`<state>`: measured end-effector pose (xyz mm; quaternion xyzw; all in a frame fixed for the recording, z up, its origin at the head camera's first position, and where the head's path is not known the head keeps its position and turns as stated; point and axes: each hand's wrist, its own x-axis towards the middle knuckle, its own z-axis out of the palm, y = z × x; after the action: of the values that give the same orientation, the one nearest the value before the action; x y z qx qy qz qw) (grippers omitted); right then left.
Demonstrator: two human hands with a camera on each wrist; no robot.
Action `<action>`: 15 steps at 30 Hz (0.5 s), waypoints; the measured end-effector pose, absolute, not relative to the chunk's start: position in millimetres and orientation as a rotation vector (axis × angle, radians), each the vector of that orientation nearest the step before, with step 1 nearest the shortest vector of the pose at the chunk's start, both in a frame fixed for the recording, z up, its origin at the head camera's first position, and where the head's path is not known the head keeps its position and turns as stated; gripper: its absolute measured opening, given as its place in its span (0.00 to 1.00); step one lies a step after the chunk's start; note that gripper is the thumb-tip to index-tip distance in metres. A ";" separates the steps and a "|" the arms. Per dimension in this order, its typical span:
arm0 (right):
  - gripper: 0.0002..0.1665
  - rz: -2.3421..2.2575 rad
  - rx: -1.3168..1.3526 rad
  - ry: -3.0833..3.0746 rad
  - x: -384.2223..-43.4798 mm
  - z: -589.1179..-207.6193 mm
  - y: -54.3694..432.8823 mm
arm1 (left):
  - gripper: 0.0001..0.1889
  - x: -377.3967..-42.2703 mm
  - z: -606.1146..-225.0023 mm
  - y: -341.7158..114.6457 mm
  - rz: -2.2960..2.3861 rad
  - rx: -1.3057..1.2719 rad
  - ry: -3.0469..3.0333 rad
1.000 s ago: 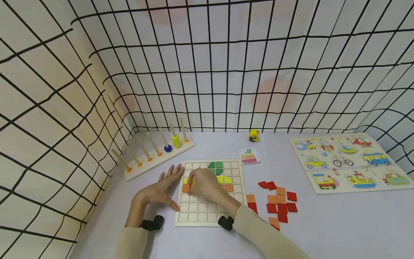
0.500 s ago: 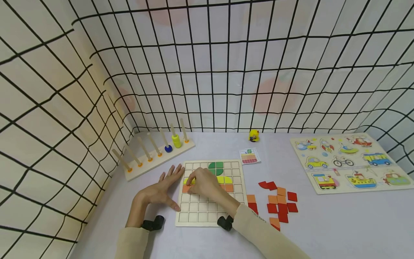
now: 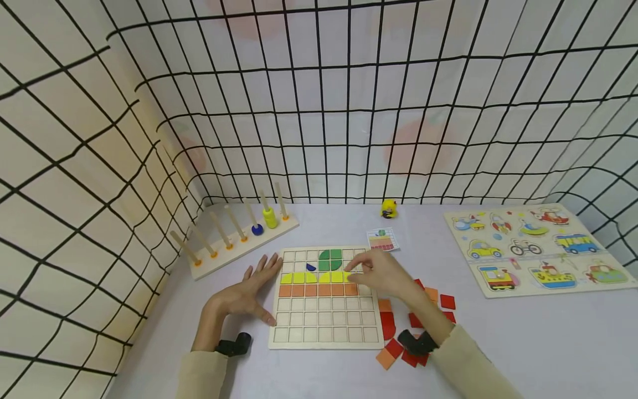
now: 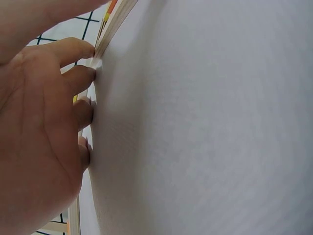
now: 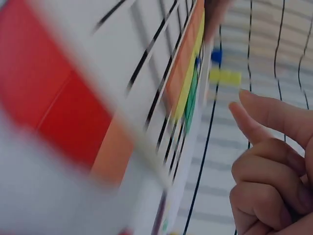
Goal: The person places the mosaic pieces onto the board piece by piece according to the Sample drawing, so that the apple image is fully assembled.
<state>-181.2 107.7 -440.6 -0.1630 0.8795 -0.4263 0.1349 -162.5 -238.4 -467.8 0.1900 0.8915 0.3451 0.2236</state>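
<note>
A pale wooden grid board [image 3: 325, 319] lies on the table. Across it run a row of yellow pieces [image 3: 298, 278] and, just below, a row of orange square pieces [image 3: 298, 290]. Green pieces [image 3: 330, 260] sit above them, with a small dark-blue piece [image 3: 311, 267] to their left. My left hand [image 3: 244, 295] rests spread along the board's left edge, thumb at its lower corner. My right hand [image 3: 384, 273] hovers by the right end of the rows, thumb and index finger slightly apart, the other fingers bent. Nothing shows between its fingertips in the right wrist view.
Loose red pieces [image 3: 387, 325] and orange pieces [image 3: 385, 359] lie right of the board, some under my right forearm. A small picture card [image 3: 382, 239] and yellow figurine [image 3: 389, 209] stand behind. A peg rack [image 3: 244, 244] is back left, a picture puzzle [image 3: 535, 249] right.
My right hand has left the left end of the orange row and moved right, uncovering the full rows and the blue piece. My left hand stays in place.
</note>
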 end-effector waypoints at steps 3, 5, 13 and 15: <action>0.09 -1.159 -0.379 2.581 -176.0 -444.5 146.3 | 0.75 -162.5 -467.6 -238.1 0.945 0.517 2.466; 0.10 -1.118 -0.316 2.574 -171.3 -446.4 165.2 | 0.75 -162.1 -467.2 -238.0 0.944 0.508 2.468; 0.14 -1.131 -0.266 2.498 -161.0 -456.3 203.9 | 0.74 -161.8 -466.9 -237.7 0.941 0.514 2.468; 0.14 -1.143 -0.281 2.478 -160.7 -458.8 203.3 | 0.74 -161.8 -466.7 -238.0 0.937 0.513 2.470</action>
<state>-160.7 203.3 -458.8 -0.1006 0.8854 -0.4083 0.1979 -161.8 -238.0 -466.7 0.1857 0.8947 0.3393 0.2234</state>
